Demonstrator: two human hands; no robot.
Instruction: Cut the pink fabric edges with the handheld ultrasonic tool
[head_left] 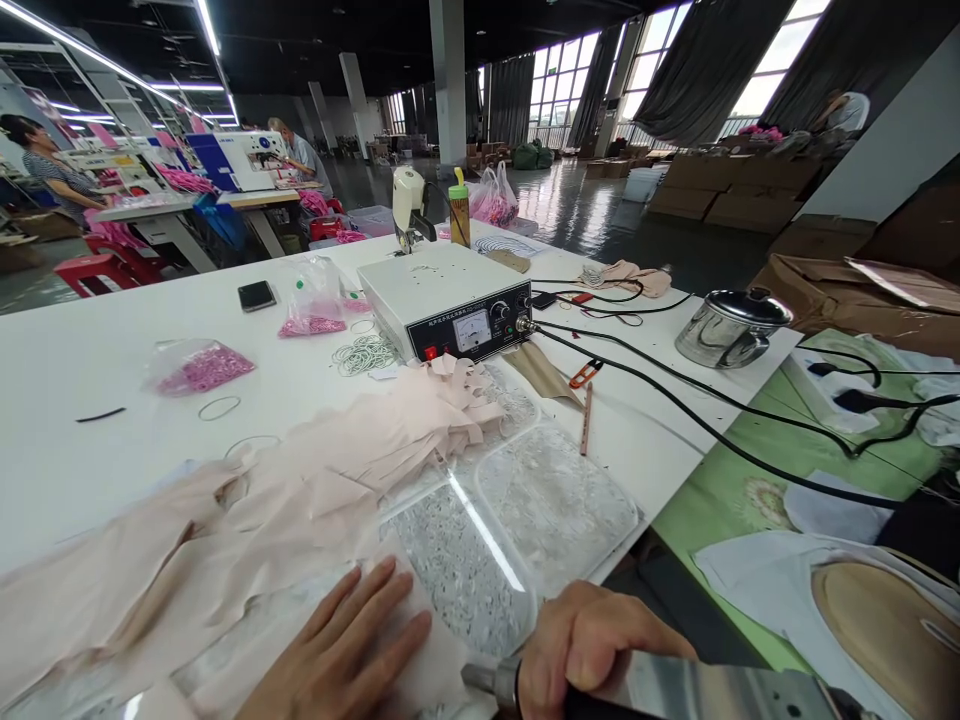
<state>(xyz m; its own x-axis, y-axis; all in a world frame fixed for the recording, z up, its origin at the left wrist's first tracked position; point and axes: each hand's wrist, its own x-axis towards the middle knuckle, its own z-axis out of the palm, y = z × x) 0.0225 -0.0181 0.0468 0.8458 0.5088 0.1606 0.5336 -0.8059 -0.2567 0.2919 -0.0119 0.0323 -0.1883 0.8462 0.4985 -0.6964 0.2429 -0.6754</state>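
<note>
My left hand (341,640) lies flat with its fingers stretched out, pressing on a pale pink fabric piece (420,655) at the bottom middle. Wrapped round a metal handheld ultrasonic welder (675,685), my right hand (592,640) is closed at the bottom right. The welder's narrow tip points left and is at the fabric's right edge; whether it touches cannot be seen. Under the fabric is a glossy, stone-patterned clear mat (555,500). More pale pink fabric (300,460) spreads in overlapping strips to the left and beyond my left hand.
A white control box (442,290) with a dial and black cables (675,380) stands ahead. Around it are an orange cutter (585,373), a pencil (586,420), a steel pot (731,330), a phone (256,295) and bags of pink pieces (202,367). People work at machines behind.
</note>
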